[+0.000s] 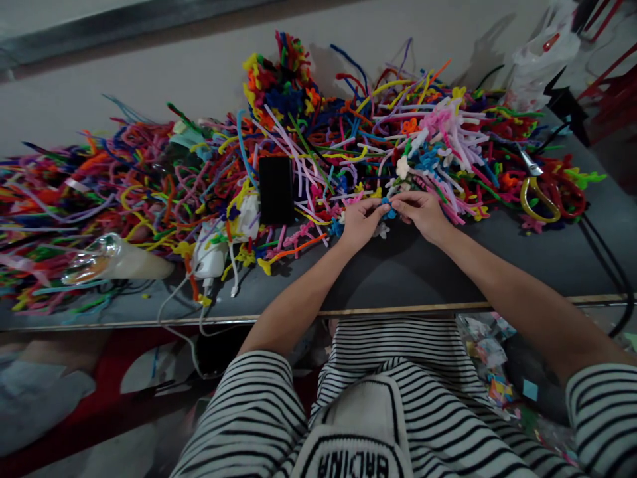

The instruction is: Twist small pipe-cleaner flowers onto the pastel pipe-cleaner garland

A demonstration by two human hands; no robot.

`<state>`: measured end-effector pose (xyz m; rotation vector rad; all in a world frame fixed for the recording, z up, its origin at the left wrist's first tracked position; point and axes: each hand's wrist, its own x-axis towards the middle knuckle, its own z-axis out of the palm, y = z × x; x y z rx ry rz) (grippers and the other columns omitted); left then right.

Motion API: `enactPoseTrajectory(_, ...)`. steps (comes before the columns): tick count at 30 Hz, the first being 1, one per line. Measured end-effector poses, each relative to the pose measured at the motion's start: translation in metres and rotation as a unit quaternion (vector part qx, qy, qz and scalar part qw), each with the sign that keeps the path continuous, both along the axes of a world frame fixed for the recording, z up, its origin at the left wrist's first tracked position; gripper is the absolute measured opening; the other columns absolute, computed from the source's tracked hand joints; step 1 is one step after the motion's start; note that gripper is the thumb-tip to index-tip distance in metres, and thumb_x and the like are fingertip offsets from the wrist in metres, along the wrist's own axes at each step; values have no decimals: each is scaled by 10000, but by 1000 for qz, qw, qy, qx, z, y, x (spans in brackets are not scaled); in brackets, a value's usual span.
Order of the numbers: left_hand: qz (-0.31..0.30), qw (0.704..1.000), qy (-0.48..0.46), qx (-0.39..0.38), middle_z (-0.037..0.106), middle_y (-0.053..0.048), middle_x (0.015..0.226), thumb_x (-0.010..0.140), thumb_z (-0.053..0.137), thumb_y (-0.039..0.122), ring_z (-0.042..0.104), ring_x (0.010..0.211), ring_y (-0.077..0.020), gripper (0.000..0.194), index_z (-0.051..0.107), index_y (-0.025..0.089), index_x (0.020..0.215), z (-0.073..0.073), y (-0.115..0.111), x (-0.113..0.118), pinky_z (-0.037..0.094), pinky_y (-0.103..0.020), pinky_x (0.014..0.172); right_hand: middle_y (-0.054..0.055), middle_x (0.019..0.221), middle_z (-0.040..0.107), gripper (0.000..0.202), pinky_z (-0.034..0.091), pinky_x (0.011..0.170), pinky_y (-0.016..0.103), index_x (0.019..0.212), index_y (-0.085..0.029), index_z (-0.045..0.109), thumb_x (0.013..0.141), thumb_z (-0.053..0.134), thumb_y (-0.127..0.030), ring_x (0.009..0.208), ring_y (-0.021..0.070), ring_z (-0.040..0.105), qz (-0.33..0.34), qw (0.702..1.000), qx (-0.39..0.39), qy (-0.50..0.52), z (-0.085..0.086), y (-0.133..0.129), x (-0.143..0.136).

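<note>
Between my two hands is a small blue flower shape of fuzzy pipe cleaner (388, 207), just above the table's near part. My left hand (362, 220) pinches it from the left with thumb and forefinger. From the right, my right hand (419, 211) grips it with closed fingertips. Its finer shape is partly covered by my fingers. Right behind my hands lie a white pipe-cleaner flower (402, 166) and a bundle of pink ones (448, 126). A small grey-white flower (382, 230) rests just below my fingers.
A long heap of coloured pipe cleaners (134, 159) covers the back of the dark table (398, 285). A black phone (276, 190) stands in it. Left are a white charger (210, 255) with cables and a bottle-like container (139, 261); right, scissors (540, 199) and a plastic bag (540, 66).
</note>
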<state>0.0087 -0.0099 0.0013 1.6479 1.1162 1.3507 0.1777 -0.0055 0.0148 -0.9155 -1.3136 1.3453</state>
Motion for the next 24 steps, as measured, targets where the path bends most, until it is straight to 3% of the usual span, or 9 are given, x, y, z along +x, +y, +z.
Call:
enactPoseTrajectory(7,-31,999,-27,-25,578,13,598,796,702,658,492,513,-82,468,681,198,713,-3,-2,5,421,-235,464,-31,626,539,509,322,445,222,758,-181,702,594,859,-637,505,54,392,-2,999,-7,43,-1,-4,-7)
enactPoseTrajectory(10,-30,998,-26,-38,594,14,619,823,710,586,507,521,-83,393,702,194,788,-7,-1,5,424,-237,478,-19,670,555,510,339,445,228,786,-184,697,626,837,-647,516,59,404,-11,999,10,33,-1,-6,-8)
enactPoseTrajectory(13,0,999,-31,-24,683,-5,745,844,720,469,603,641,-100,279,719,196,898,-8,1,5,508,-240,599,-1,729,605,501,351,439,238,844,-193,716,663,807,-651,506,62,418,-32,999,21,13,-3,-4,-7)
enactPoseTrajectory(16,31,999,-19,-2,737,-26,893,846,726,358,657,768,-120,207,720,200,979,-4,2,3,548,-255,719,-9,680,609,465,341,428,246,880,-201,737,698,784,-627,465,67,411,-78,997,19,-13,-5,0,-6)
enactPoseTrajectory(20,53,998,21,13,745,-27,902,833,738,307,652,761,-128,171,733,196,964,-2,3,0,541,-261,724,-23,598,576,395,324,424,246,826,-190,741,691,812,-555,445,71,410,-98,994,38,-33,-5,3,-4)
enactPoseTrajectory(24,31,999,-22,-16,740,-24,864,816,763,370,663,787,-138,214,736,191,931,-6,5,1,549,-275,754,-49,514,476,415,283,396,229,785,-195,731,634,848,-564,437,71,376,-60,998,-33,-2,-2,0,-4)
